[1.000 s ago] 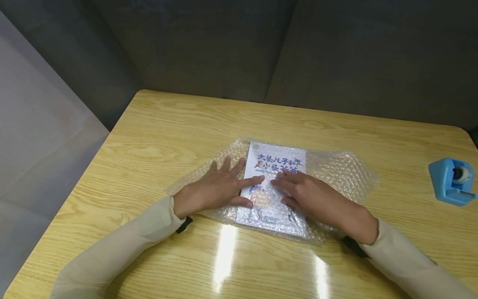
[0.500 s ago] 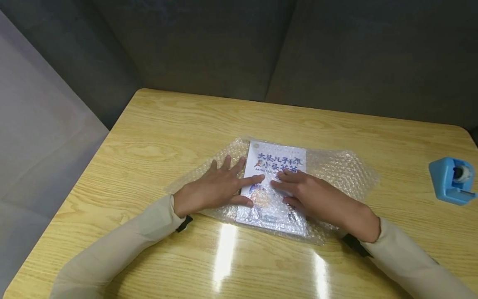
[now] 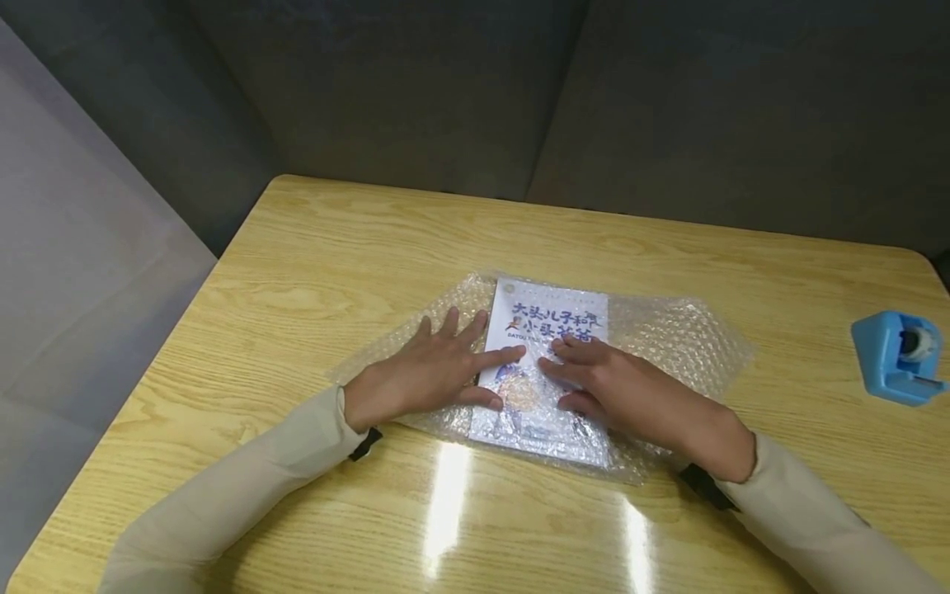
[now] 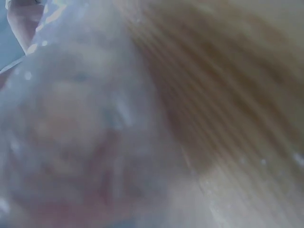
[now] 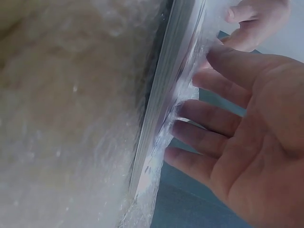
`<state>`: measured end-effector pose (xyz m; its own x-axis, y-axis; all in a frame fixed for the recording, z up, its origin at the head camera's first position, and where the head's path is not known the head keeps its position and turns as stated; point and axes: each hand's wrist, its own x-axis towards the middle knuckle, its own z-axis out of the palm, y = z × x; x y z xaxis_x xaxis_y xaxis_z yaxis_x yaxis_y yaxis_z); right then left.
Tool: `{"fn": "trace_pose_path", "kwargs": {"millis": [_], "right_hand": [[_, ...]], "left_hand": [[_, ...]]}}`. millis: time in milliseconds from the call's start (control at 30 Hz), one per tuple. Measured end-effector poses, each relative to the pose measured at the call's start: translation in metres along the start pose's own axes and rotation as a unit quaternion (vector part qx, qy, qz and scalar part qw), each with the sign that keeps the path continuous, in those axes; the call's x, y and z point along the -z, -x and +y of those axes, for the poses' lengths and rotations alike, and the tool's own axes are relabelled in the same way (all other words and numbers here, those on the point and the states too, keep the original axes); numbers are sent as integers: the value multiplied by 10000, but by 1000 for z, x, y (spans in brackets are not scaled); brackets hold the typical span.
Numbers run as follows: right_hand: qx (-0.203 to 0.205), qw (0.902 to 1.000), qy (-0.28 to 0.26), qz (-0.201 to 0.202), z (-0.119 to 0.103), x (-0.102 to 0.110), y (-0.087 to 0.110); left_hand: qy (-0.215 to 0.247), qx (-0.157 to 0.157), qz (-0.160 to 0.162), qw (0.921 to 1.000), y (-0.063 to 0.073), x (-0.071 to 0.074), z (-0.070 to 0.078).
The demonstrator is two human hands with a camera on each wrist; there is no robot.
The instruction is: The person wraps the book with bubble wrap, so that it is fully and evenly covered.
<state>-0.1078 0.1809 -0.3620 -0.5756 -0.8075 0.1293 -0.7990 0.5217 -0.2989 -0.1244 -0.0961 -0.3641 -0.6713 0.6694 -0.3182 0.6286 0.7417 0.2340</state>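
Bubble wrap [image 3: 679,338] is covering a book [image 3: 536,408] mid-frame; left hand [image 3: 438,371] and right hand [image 3: 612,379] are resting on it, fingers extended, gripping nothing.

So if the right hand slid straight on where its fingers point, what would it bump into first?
Likely the left hand, its fingertips just ahead over the book, though exact heights are hard to judge.
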Motion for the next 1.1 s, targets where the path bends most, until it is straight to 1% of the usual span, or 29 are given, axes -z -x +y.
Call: {"fn": "trace_pose_path", "kwargs": {"millis": [100, 267, 633, 833, 1000, 1100], "right_hand": [[7, 10000, -25, 13, 0, 0, 0], [4, 10000, -41, 7, 0, -2, 0], [-38, 10000, 53, -61, -1, -2, 0], [-47, 10000, 58, -62, -1, -1, 0], [-50, 10000, 45, -58, -1, -1, 0], [-72, 9999, 70, -65, -1, -1, 0]], "left_hand": [[74, -23, 5, 10000, 1, 0, 0], [363, 16, -106, 9993, 3, 2, 0], [625, 54, -298, 9976, 5, 5, -3], [744, 88, -202, 9970, 10, 6, -7], [850, 52, -139, 9963, 13, 7, -10], [916, 95, -80, 9957, 17, 8, -12]]}}
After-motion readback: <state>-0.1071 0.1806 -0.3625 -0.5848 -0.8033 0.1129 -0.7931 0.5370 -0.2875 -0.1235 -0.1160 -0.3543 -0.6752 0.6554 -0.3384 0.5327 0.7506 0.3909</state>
